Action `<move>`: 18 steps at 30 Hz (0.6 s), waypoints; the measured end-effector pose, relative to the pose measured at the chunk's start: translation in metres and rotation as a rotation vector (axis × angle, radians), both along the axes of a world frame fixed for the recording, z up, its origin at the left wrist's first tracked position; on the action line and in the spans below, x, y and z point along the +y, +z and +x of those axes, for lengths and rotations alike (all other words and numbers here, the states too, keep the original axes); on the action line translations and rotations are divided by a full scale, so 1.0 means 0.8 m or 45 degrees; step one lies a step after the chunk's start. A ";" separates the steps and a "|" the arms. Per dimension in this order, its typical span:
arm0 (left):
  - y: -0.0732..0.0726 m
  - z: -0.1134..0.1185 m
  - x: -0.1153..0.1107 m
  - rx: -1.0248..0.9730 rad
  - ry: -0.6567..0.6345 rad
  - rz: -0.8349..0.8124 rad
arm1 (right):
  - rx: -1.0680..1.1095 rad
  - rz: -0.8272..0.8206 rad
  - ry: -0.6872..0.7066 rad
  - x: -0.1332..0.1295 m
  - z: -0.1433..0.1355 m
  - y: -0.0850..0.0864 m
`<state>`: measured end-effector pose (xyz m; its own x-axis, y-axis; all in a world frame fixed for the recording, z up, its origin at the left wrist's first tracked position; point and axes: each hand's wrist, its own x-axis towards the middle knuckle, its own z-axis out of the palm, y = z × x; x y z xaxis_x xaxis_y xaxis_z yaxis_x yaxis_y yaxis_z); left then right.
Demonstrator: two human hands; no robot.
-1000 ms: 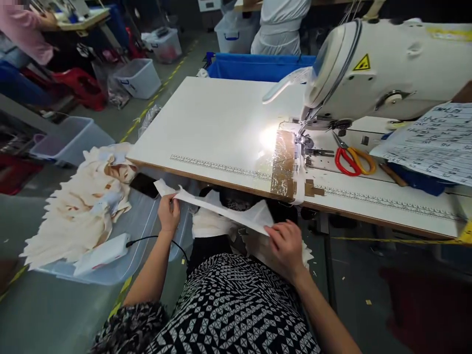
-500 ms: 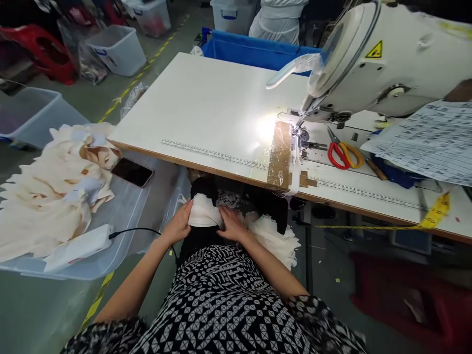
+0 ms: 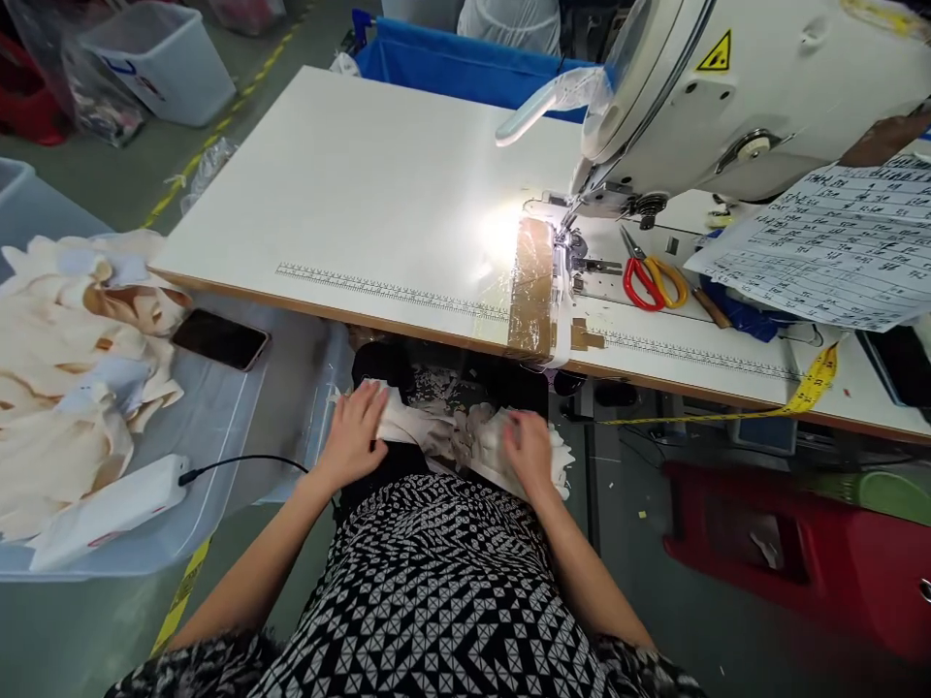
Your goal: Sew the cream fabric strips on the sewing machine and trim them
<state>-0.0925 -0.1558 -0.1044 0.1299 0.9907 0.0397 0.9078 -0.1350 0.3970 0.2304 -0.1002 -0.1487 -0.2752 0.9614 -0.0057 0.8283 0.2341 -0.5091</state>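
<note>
Cream fabric pieces (image 3: 418, 427) lie across my lap, below the front edge of the white sewing table (image 3: 364, 184). My left hand (image 3: 354, 438) rests on the left end of this fabric, its fingers spread. Over the ruffled cream fabric on the right (image 3: 487, 448) is my right hand (image 3: 529, 454); its fingers are bent and blurred, and what they hold, if anything, cannot be made out. The sewing machine (image 3: 727, 97) stands on the table with its light on. Brown tape (image 3: 532, 291) covers a strip beside its needle area.
At the left, a clear bin (image 3: 254, 436) holds a cream fabric pile (image 3: 65, 339), a phone (image 3: 221, 339) and a white power bank (image 3: 109, 514). Scissors (image 3: 653, 281), written sheets (image 3: 829, 242) and a yellow tape measure (image 3: 811, 383) are at the right. A red stool (image 3: 844, 562) stands lower right.
My right hand has moved right, away from my left hand, onto the ruffled fabric. My left hand now lies over the cloth with fingers spread. The lap fabric has shifted and the view has turned.
</note>
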 end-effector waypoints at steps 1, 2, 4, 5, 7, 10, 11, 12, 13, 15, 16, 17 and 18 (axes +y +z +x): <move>0.002 0.017 0.005 -0.123 -0.052 0.038 | -0.022 0.028 -0.109 -0.003 0.022 0.004; 0.000 0.036 0.012 -0.263 -0.104 0.039 | -0.040 0.047 -0.182 -0.006 0.039 0.006; -0.014 0.079 0.029 -0.522 -0.179 -0.097 | -0.061 0.061 -0.217 -0.011 0.058 0.006; -0.025 0.102 0.038 -0.606 -0.190 -0.208 | -0.066 0.063 -0.198 -0.013 0.061 0.005; -0.052 0.147 0.056 -0.636 -0.218 -0.362 | -0.077 0.070 -0.141 -0.019 0.057 0.002; -0.086 0.194 0.072 -0.607 -0.315 -0.437 | -0.081 0.093 -0.062 -0.034 0.047 0.003; -0.092 0.202 0.073 -0.590 -0.352 -0.452 | -0.075 0.100 -0.038 -0.040 0.045 0.005; -0.096 0.206 0.073 -0.571 -0.389 -0.462 | -0.068 0.104 -0.014 -0.047 0.045 0.009; -0.096 0.207 0.070 -0.551 -0.425 -0.465 | -0.062 0.104 0.012 -0.054 0.045 0.012; -0.091 0.203 0.062 -0.514 -0.501 -0.452 | -0.045 0.106 0.067 -0.068 0.047 0.020; -0.086 0.200 0.057 -0.497 -0.546 -0.441 | -0.029 0.104 0.089 -0.074 0.048 0.023; -0.081 0.197 0.052 -0.481 -0.594 -0.430 | -0.002 0.090 0.096 -0.078 0.049 0.026; -0.076 0.194 0.048 -0.465 -0.637 -0.418 | 0.032 0.066 0.087 -0.080 0.050 0.028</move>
